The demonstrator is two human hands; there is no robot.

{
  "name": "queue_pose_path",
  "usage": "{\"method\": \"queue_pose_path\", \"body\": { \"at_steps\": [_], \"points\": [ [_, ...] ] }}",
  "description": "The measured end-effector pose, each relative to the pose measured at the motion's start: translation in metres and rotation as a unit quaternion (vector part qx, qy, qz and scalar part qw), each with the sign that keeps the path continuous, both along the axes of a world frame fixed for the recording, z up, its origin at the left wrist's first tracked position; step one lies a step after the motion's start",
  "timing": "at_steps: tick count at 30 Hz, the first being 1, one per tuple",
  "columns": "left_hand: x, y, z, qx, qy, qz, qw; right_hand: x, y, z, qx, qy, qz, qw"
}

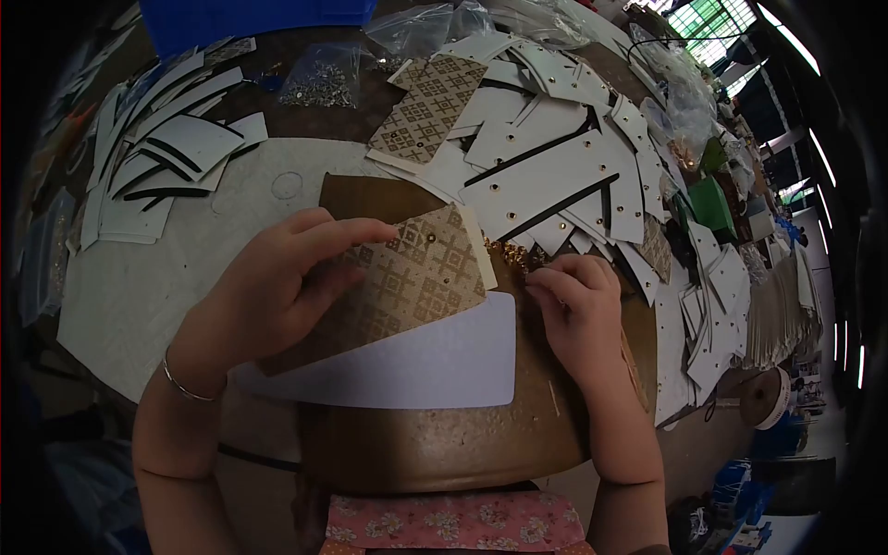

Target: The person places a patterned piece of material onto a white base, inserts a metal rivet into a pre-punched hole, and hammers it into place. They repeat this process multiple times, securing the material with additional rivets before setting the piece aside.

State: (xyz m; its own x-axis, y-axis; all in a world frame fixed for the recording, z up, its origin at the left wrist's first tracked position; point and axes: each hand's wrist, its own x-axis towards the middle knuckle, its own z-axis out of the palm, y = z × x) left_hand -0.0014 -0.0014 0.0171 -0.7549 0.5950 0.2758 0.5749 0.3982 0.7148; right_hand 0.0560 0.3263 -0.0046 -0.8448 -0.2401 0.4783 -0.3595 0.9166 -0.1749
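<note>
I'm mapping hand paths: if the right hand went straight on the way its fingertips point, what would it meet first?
The right hand would probably meet the loose heap of small, shiny gold-coloured pieces just ahead of it; depth is unclear, so it may already touch them.

The left hand [268,291] covers part of the patterned panel [398,277], which itself hides much of the white sheet [453,375]; whether the right hand [587,305] pinches anything cannot be made out. Beyond the pale worktop's [139,305] far edge, the blue bin [259,20] is cut off by the view's top, and the bagged metal bits [319,91] blur together.
</note>
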Motion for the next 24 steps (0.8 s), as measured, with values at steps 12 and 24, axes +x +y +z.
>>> {"method": "queue_pose_path", "body": {
  "at_steps": [12, 24],
  "points": [
    [0.003, 0.003, 0.002, -0.008, -0.035, -0.011, 0.999, 0.037, -0.032, -0.016, -0.088, -0.098, 0.264, 0.955],
    [0.011, 0.005, 0.011, -0.030, -0.094, -0.039, 0.994, 0.032, -0.019, 0.004, -0.320, -0.187, 0.184, 0.910]
  ]
}}
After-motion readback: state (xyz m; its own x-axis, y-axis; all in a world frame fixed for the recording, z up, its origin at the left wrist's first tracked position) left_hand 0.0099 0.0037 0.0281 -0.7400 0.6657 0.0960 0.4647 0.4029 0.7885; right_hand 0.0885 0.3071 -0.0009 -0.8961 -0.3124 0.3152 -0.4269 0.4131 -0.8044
